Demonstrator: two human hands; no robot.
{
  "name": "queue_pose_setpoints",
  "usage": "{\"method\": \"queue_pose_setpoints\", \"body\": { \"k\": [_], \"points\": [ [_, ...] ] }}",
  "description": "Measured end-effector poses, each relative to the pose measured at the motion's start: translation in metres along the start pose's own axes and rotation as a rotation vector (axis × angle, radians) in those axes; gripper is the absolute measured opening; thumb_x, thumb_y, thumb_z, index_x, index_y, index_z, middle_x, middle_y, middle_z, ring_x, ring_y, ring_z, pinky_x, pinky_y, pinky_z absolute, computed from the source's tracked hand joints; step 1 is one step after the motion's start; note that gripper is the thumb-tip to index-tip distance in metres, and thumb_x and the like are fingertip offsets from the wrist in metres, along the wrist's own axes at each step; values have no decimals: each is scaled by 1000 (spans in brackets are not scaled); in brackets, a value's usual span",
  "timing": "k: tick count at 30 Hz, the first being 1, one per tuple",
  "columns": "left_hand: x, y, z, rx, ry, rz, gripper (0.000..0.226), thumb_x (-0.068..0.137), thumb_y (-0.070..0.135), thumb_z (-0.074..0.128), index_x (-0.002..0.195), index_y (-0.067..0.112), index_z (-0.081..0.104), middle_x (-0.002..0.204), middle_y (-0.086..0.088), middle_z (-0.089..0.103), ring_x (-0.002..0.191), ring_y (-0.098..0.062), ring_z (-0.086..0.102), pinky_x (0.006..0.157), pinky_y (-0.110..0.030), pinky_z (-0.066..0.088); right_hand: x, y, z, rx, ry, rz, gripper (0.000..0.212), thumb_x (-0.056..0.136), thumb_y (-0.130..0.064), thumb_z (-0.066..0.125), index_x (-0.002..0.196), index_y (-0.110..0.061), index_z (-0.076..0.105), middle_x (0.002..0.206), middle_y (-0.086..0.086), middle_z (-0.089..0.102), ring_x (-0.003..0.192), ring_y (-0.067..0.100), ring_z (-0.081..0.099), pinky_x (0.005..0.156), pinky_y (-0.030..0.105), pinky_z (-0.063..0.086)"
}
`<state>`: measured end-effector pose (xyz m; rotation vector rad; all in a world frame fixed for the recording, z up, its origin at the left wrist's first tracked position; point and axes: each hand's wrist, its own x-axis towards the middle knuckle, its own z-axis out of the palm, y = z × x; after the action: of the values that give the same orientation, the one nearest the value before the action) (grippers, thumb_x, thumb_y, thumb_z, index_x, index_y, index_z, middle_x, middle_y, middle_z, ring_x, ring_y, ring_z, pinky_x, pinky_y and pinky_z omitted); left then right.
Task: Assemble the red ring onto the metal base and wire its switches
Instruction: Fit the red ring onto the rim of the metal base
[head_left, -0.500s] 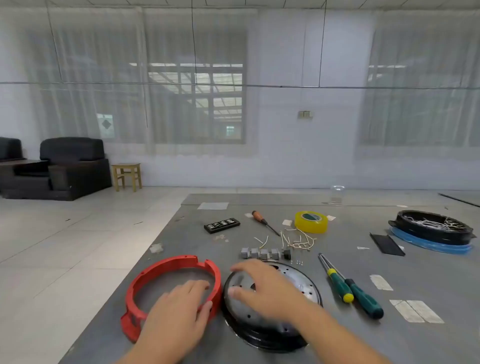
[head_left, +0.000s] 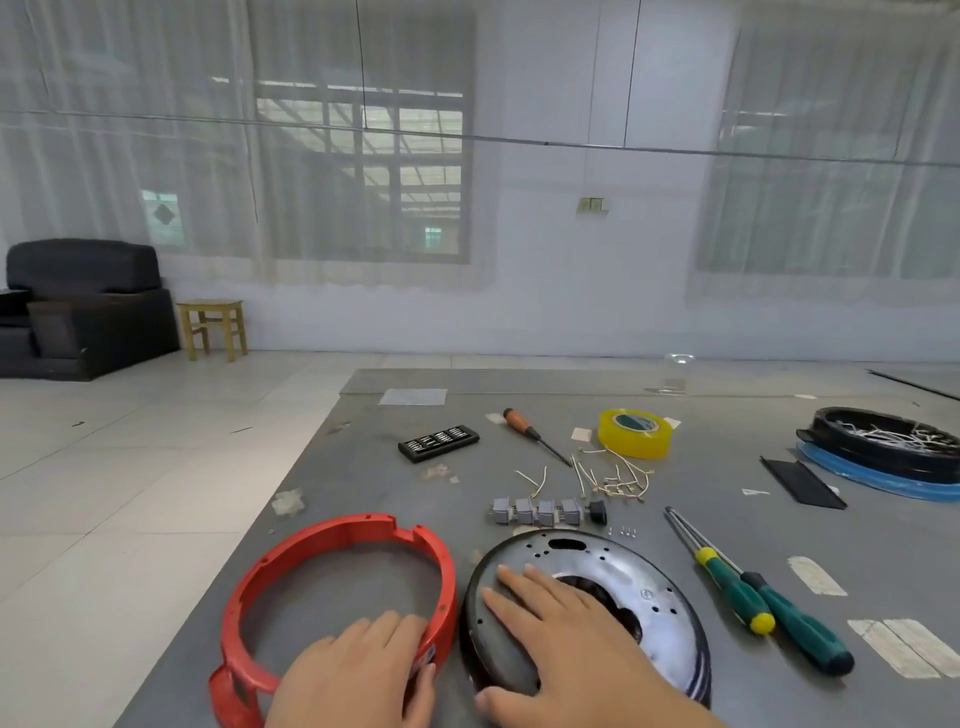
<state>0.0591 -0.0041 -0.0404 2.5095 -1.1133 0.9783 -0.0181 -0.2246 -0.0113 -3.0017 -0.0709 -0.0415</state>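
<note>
The red ring (head_left: 332, 535) lies flat on the grey table at the near left. My left hand (head_left: 358, 670) holds its near right wall, fingers inside and thumb outside. Beside it on the right lies the round metal base (head_left: 628, 566), with holes and a dark middle opening. My right hand (head_left: 561, 639) rests flat on the base's left half, fingers straight and spread, thumb at the near rim. Behind the base stands a row of grey switches (head_left: 540, 512) with one black part, then short loose wires (head_left: 613, 480). Tiny screws (head_left: 626, 531) lie by the base's far edge.
Two green-handled screwdrivers (head_left: 753, 597) lie right of the base. Further back are an orange-handled screwdriver (head_left: 524, 428), yellow tape (head_left: 634, 434) and a black bit case (head_left: 439, 442). A black ring full of wires (head_left: 883, 447) sits on a blue one at far right. The table's left edge runs close to the red ring.
My right hand has drawn back from the base's far left edge towards its near left part. My left hand stays on the red ring. The view has tipped down and closer.
</note>
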Motion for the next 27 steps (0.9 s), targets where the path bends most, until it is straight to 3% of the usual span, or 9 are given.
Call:
{"method": "queue_pose_setpoints", "body": {
  "k": [7, 13, 17, 19, 22, 24, 27],
  "points": [
    [-8, 2, -13, 48, -54, 45, 28, 77, 43, 48, 76, 28, 71, 62, 9, 60, 55, -14, 65, 45, -27, 47, -12, 5, -4, -8, 3, -20, 91, 79, -75, 40, 161, -44, 13, 168, -23, -3, 155, 2, -7, 126, 29, 5],
    [-17, 4, -20, 79, -91, 69, 28, 87, 42, 47, 88, 27, 71, 68, 8, 62, 62, -18, 67, 53, -34, 51, -14, 11, 0, 29, 28, -23, 91, 79, -82, 36, 160, -45, 16, 168, -24, 0, 155, 0, -4, 126, 29, 10],
    [-20, 5, -22, 103, -57, 73, 29, 90, 41, 47, 95, 28, 72, 70, 9, 62, 65, -19, 65, 55, -35, 49, -17, 10, 3, -21, 129, -30, 88, 82, -91, 25, 156, -43, 33, 166, -22, 19, 155, 4, 13, 124, 31, 14],
    [-21, 5, -22, 127, -17, 83, 30, 91, 40, 46, 94, 27, 72, 70, 8, 61, 65, -21, 63, 56, -36, 47, -20, 9, 4, -67, 211, -27, 82, 85, -89, 26, 148, -41, 49, 158, -21, 39, 148, 6, 32, 121, 31, 22],
    [-20, 3, -25, 139, 36, 64, 30, 93, 38, 46, 93, 26, 74, 71, 9, 60, 66, -23, 61, 58, -37, 45, -23, 5, 6, -157, 403, -56, 64, 90, -80, 38, 118, -34, 72, 125, -18, 68, 117, 13, 62, 102, 34, 47],
    [-21, 3, -28, 115, 56, 51, 28, 94, 37, 47, 93, 27, 73, 73, 10, 59, 68, -23, 60, 61, -38, 44, -23, 3, 6, -194, 454, -40, 59, 91, -77, 40, 104, -31, 74, 108, -16, 71, 100, 15, 67, 89, 35, 51],
    [-22, 2, -31, 55, 44, 42, 20, 95, 34, 52, 92, 29, 72, 77, 11, 59, 73, -22, 61, 67, -36, 43, -25, 1, 4, -220, 415, 2, 64, 91, -80, 34, 99, -30, 73, 101, -16, 71, 94, 17, 66, 86, 35, 50]
  ]
}}
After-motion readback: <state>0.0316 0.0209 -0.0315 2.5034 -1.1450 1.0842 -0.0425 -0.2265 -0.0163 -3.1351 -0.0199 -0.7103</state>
